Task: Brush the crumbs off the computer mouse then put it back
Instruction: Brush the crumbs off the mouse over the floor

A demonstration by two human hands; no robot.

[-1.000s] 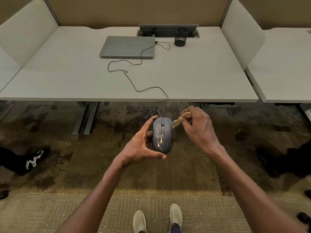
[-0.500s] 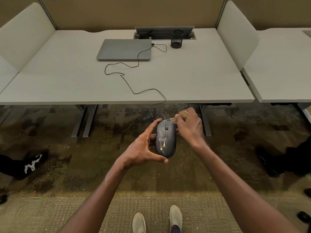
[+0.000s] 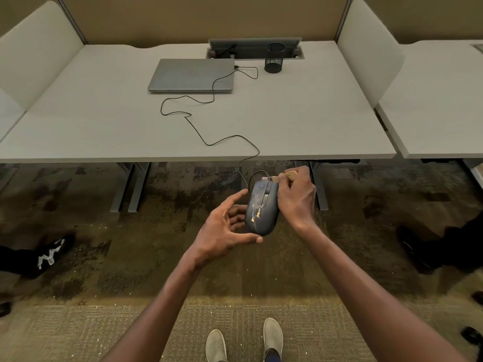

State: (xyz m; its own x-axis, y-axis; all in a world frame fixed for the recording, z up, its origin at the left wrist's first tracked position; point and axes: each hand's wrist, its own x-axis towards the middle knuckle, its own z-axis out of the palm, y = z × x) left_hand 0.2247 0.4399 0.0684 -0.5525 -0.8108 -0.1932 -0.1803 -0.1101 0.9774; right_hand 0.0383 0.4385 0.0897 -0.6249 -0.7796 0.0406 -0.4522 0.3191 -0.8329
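Note:
A dark grey wired computer mouse (image 3: 262,208) with yellow crumbs and pale streaks on its back is held in the air in front of the desk. My left hand (image 3: 226,228) cradles it from the left and below, thumb under its rear. My right hand (image 3: 296,197) is closed on a small wooden-handled brush (image 3: 287,176), whose tip sits at the mouse's front end by the cable. The black cable (image 3: 209,142) runs from the mouse up over the desk edge to a closed grey laptop (image 3: 192,75).
The white desk (image 3: 300,121) has side dividers and a black mesh pen cup (image 3: 273,57) near a cable hatch. Desk legs (image 3: 130,186) stand below. Other people's dark shoes (image 3: 36,256) are on the carpet at left and right. My own shoes (image 3: 271,335) are at the bottom.
My right hand with the brush moved in from the right and now rests against the mouse's right side near its front. The view shifted slightly; the left hand keeps its hold.

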